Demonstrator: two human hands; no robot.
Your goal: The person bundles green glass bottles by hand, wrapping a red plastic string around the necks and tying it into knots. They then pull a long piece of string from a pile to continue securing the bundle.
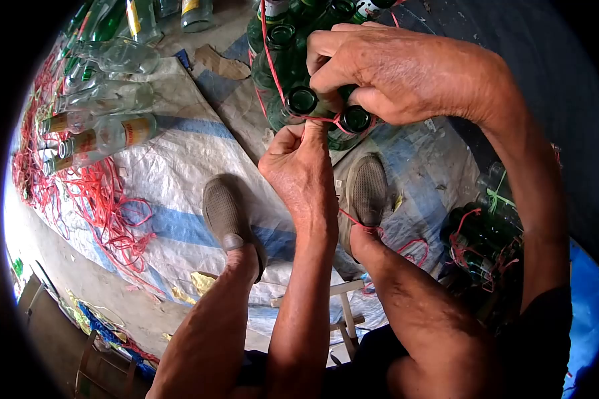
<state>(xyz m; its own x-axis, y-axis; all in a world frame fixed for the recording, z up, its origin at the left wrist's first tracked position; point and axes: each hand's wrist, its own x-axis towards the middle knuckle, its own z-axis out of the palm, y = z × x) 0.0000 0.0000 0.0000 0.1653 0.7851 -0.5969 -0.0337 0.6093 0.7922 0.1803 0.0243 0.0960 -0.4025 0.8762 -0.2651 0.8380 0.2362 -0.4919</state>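
Note:
Several green glass bottles (301,101) stand packed together at the top centre, with red string (271,56) running around and over them. My left hand (304,159) is closed at the near side of the bundle, thumb and finger pinched on the string between two bottle mouths. My right hand (386,70) reaches over the bottles from the right, its fingers bent down around the neck of the bottle (355,119) nearest me. The tips of some right fingers are hidden behind the hand and bottles, and what they grip cannot be made out.
Clear bottles (123,131) lie at the left beside a heap of loose red string (106,213). More tied green bottles (479,246) are at the right. My shoes (227,207) rest on a white and blue sheet (173,179). A wooden stool (346,309) is below.

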